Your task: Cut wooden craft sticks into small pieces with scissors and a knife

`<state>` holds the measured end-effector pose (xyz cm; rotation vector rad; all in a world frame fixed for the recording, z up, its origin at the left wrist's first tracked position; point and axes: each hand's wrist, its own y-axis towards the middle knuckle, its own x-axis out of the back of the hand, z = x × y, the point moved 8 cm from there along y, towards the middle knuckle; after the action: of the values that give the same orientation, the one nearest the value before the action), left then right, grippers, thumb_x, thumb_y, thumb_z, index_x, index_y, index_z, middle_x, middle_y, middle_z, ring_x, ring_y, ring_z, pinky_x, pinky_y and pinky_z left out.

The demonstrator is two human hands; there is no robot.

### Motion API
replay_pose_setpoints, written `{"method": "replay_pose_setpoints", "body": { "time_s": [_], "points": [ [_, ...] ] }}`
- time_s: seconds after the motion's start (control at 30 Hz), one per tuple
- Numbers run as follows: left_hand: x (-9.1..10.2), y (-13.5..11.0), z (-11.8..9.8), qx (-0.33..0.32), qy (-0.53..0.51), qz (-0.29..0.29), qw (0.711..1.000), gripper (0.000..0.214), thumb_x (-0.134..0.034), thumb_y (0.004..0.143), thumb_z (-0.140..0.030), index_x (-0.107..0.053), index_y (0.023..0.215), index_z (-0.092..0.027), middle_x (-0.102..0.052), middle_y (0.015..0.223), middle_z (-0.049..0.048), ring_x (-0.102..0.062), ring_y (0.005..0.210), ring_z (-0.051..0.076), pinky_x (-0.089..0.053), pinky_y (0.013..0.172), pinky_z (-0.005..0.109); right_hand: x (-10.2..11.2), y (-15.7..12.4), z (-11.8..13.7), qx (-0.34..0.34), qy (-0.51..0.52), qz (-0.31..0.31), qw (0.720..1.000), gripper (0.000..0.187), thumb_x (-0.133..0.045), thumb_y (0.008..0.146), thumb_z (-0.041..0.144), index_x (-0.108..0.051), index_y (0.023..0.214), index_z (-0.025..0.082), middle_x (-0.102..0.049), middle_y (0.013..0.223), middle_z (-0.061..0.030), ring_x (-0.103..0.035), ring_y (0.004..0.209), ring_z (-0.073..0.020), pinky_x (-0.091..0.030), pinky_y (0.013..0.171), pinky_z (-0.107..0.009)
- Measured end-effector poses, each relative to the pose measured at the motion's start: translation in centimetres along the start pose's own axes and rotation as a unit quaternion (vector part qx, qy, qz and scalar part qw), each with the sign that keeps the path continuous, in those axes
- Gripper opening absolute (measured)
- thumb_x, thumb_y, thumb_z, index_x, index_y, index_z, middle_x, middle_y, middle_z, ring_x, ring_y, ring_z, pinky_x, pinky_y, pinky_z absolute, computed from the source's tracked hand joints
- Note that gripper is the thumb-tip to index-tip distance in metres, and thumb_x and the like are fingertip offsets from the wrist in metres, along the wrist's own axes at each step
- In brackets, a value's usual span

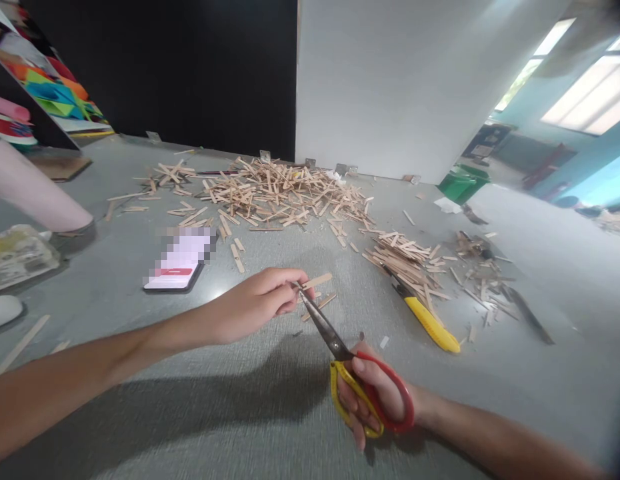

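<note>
My left hand reaches in from the left, its fingers pinched on a wooden craft stick that pokes out to the right of them. In my right hand is a pair of scissors with one red and one yellow handle loop. The blades point up and left, and their tips meet the stick at my left fingertips. Whether the tips go around the stick or only touch it, I cannot tell. Just below the held stick, another craft stick rests on the grey table.
A large heap of craft sticks lies along the back panel. On the right are a stick pile, a yellow box cutter and a loose blade. A phone lies left of centre; a white mouse sits far left.
</note>
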<state>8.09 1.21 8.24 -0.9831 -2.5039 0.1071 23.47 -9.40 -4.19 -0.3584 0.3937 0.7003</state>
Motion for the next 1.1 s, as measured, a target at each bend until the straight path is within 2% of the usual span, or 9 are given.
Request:
{"method": "replay_pose_setpoints", "body": {
  "time_s": [0.13, 0.33, 0.53, 0.7, 1.1],
  "points": [
    [0.1, 0.1, -0.2, -0.013, 0.004, -0.006, 1.0, 0.023, -0.042, 0.103, -0.026, -0.059, 0.089, -0.021, -0.04, 0.07, -0.0046, -0.037, 0.063, 0.016, -0.028, 0.061, 0.033, -0.2, 0.1, -0.1, 0.001, 0.027, 0.012, 1.0, 0.074, -0.056, 0.094, 0.083, -0.062, 0.064, 0.016, -0.05, 0.039, 0.0028, -0.046, 0.029, -0.0118, -0.05, 0.034, -0.024],
    [0.0, 0.2, -0.3, -0.013, 0.009, -0.007, 1.0, 0.023, -0.042, 0.103, -0.026, -0.059, 0.088, -0.022, -0.04, 0.07, -0.0044, -0.039, 0.064, 0.016, -0.03, 0.061, 0.032, -0.1, 0.1, -0.4, -0.017, 0.025, 0.016, 0.999, 0.077, -0.051, 0.095, 0.085, -0.061, 0.06, 0.017, -0.048, 0.037, 0.0024, -0.047, 0.028, -0.0128, -0.04, 0.029, -0.021],
    [0.0, 0.3, -0.4, -0.027, 0.021, -0.01, 0.999, 0.022, -0.042, 0.102, -0.024, -0.054, 0.085, -0.023, -0.042, 0.071, -0.0039, -0.039, 0.063, 0.016, -0.03, 0.06, 0.031, 0.1, 0.1, -0.9, -0.04, 0.043, 0.013, 0.998, 0.078, -0.046, 0.096, 0.085, -0.057, 0.057, 0.019, -0.044, 0.033, 0.0029, -0.045, 0.025, -0.0123, -0.038, 0.028, -0.02],
    [0.1, 0.3, -0.6, -0.041, 0.034, -0.014, 0.999, 0.027, -0.043, 0.102, -0.023, -0.043, 0.075, -0.022, -0.043, 0.071, -0.0032, -0.04, 0.063, 0.016, -0.03, 0.06, 0.031, -0.3, 0.2, -1.0, -0.061, 0.084, 0.043, 0.994, 0.076, -0.048, 0.095, 0.083, -0.054, 0.054, 0.019, -0.042, 0.034, 0.0038, -0.05, 0.026, -0.0132, -0.041, 0.029, -0.02],
    [-0.2, 0.0, -0.5, -0.041, 0.043, -0.006, 0.998, 0.027, -0.042, 0.104, -0.022, -0.045, 0.077, -0.022, -0.044, 0.072, -0.0034, -0.042, 0.064, 0.015, -0.03, 0.059, 0.03, -0.6, 0.3, -0.6, -0.067, 0.116, 0.073, 0.988, 0.07, -0.05, 0.099, 0.072, -0.054, 0.053, 0.019, -0.043, 0.032, 0.0043, -0.048, 0.023, -0.013, -0.039, 0.026, -0.019]
  ]
}}
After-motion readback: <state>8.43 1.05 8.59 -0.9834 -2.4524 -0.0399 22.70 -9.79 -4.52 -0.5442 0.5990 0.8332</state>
